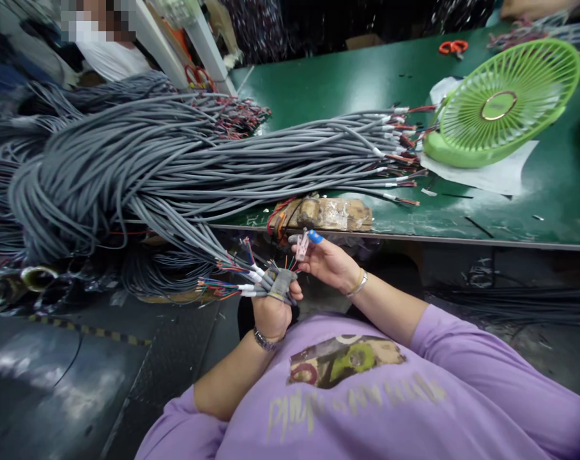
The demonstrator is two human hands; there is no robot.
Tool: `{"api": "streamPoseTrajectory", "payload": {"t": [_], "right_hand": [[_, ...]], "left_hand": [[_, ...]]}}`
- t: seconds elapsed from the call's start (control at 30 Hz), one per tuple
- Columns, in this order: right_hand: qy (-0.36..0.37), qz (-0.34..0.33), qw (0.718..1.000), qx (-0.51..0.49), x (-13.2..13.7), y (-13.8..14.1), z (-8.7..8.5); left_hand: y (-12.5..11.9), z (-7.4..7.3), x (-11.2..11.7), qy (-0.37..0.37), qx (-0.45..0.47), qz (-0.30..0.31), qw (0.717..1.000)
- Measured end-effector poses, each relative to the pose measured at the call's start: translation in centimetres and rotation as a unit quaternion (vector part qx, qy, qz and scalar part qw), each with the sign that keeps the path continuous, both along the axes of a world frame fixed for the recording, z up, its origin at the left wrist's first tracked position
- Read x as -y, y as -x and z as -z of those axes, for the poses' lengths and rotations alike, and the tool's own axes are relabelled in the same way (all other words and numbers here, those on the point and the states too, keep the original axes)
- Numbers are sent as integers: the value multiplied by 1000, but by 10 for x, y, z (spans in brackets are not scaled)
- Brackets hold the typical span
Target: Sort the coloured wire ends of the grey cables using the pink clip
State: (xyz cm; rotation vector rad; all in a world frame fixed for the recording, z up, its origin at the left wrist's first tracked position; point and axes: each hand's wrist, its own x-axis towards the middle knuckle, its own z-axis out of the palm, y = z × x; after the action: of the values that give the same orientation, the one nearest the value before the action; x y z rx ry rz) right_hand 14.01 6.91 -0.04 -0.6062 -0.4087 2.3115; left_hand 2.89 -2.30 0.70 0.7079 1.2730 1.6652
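Note:
A thick bundle of grey cables [141, 166] lies across the green table and droops off its near edge. My left hand [273, 306], with grey finger covers, is closed around several cable ends [244, 281] with coloured wires fanning out. My right hand [326, 259] is just to the right of them, with taped fingertips pinched on a thin coloured wire end [290, 262]. Both wrists wear bracelets.
A green fan [501, 105] lies tilted on white paper at the table's right. A taped brown block [326, 214] sits on the table's near edge [462, 239]. Orange scissors [453, 46] lie far back. Another person sits at the far left [108, 45]. More cable piles hang on the left.

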Motion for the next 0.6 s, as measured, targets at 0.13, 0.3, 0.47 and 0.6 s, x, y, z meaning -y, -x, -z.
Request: {"api": "streamPoseTrajectory", "payload": {"t": [0.13,0.3,0.47,0.6], "right_hand": [[-10,14,1000,15,1,0,0],[4,30,999,19,1,3,1],[15,47,999,22,-1,7,0],[4,51,999,17,-1,8,1]], "left_hand": [[-1,3,-6,1,-4,-8,1000],[0,8,-9,8,-12,-23,1000],[2,14,-7,5,-24,-28,999],[2,19,-7,11,-34,-23,999]]}}
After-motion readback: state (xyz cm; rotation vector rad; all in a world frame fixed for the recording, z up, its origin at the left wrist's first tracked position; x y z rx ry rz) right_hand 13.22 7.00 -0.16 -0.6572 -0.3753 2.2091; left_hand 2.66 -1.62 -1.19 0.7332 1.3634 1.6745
